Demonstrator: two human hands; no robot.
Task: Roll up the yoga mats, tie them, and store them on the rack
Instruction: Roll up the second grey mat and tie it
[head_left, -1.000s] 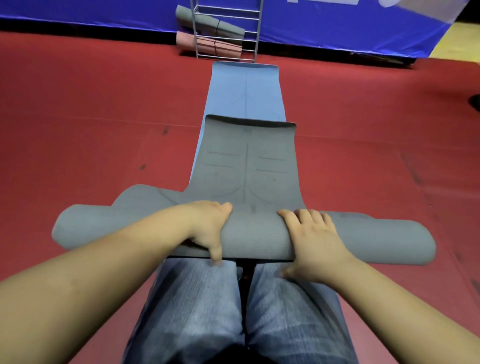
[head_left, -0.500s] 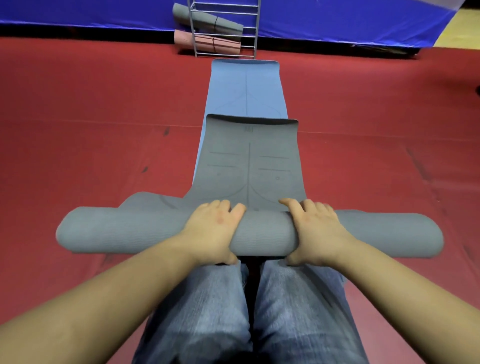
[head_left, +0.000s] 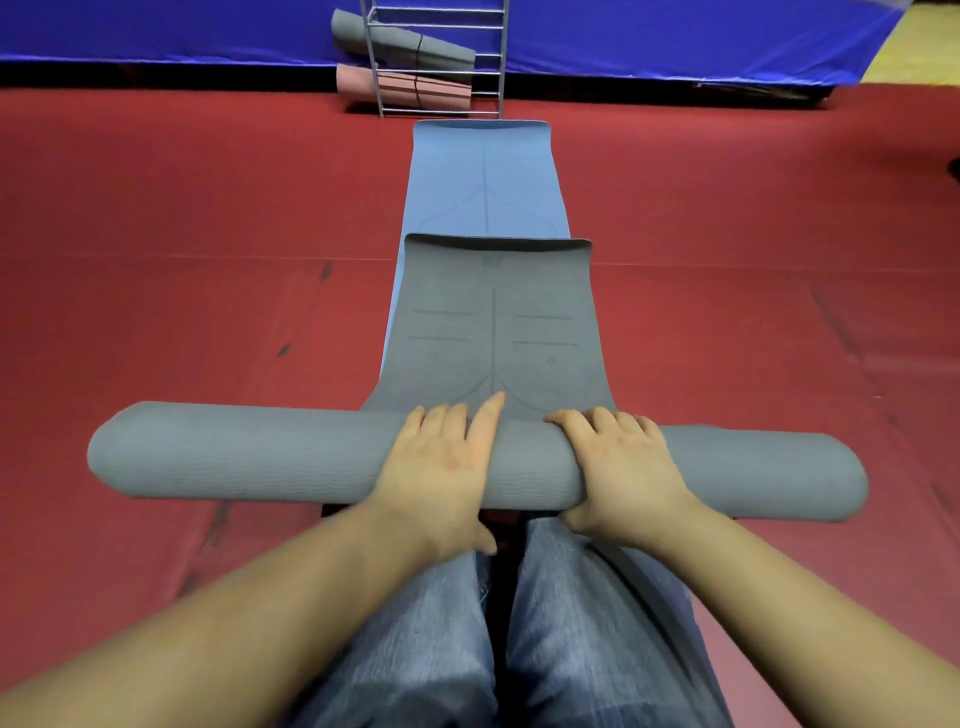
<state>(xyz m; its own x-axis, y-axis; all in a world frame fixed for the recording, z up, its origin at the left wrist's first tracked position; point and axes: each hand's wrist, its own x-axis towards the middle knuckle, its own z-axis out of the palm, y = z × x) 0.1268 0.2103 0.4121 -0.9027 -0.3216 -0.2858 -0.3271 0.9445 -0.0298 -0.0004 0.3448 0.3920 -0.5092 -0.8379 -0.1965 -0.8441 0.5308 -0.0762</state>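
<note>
red floor (head_left: 208, 208), blue wall padding (head_left: 156, 31), jeans (head_left: 415, 649), perhaps yellow flooring (head_left: 924, 47)

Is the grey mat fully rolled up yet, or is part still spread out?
Partly rolled. The grey mat forms a thick roll under both hands, but a flat stretch still lies ahead on the blue mat.
</note>
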